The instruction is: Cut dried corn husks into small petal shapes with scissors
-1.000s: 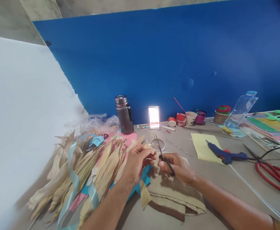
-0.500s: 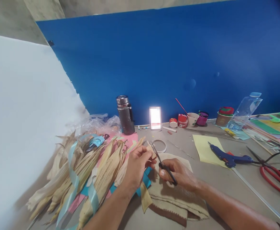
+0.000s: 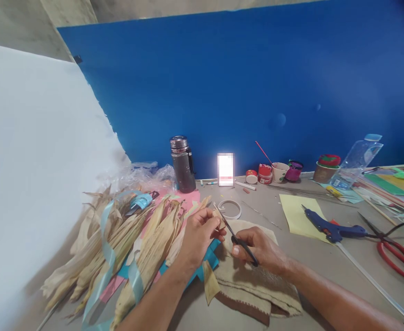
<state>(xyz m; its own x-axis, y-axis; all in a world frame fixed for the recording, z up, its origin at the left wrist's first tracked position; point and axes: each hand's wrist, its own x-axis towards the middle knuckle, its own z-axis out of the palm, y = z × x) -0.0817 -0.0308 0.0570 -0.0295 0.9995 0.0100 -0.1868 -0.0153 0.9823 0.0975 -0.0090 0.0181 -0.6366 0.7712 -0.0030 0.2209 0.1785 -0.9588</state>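
Note:
My left hand pinches a small tan piece of corn husk between thumb and fingers. Black-handled scissors are in my right hand, their blades pointing up and away at the edge of that piece. Both hands are over a folded beige cloth with a brown stitched edge. A cut strip of husk lies on the cloth's left side, beside teal paper. Dried corn husks are heaped left of my left hand, with a light blue ribbon draped over them.
A roll of tape lies beyond my hands, and a dark thermos stands behind the husks. To the right are a blue glue gun, yellow paper and red-handled scissors. Paint pots and a tilted plastic bottle line the back.
The scissor blades look slightly closer together around the husk piece. Both hands stay in nearly the same place; the whole view has shifted a little.

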